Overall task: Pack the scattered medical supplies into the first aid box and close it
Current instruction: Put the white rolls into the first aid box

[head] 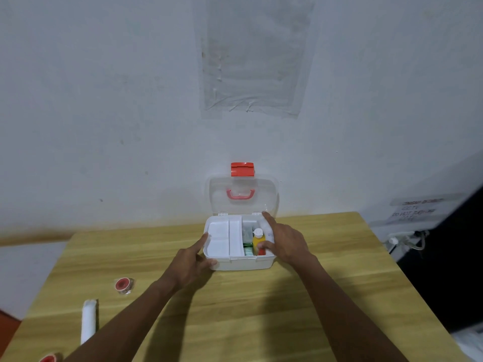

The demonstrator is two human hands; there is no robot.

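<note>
At frame centre, our first aid box [241,262] lies widthwise, lid [243,195] upright; our left hand [192,267] loosely steadies its edge, our right hand [283,242] pinches the yellow bottle [258,241].

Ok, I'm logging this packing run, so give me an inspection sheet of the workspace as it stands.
Surface: wooden table, set against a pale wall.
Job's things: box open, lid upright, white tray in its left half; yellow bottle in the right half. Two tape rolls and a gauze roll lie unpacked at the table's left.
Clutter: nothing seen.
Grippers: left hand on the box's left front corner; right hand reaching into the right half.
Cables: cables by the wall, right.
Surroundings: paper notice, blurred; dark object right.
</note>
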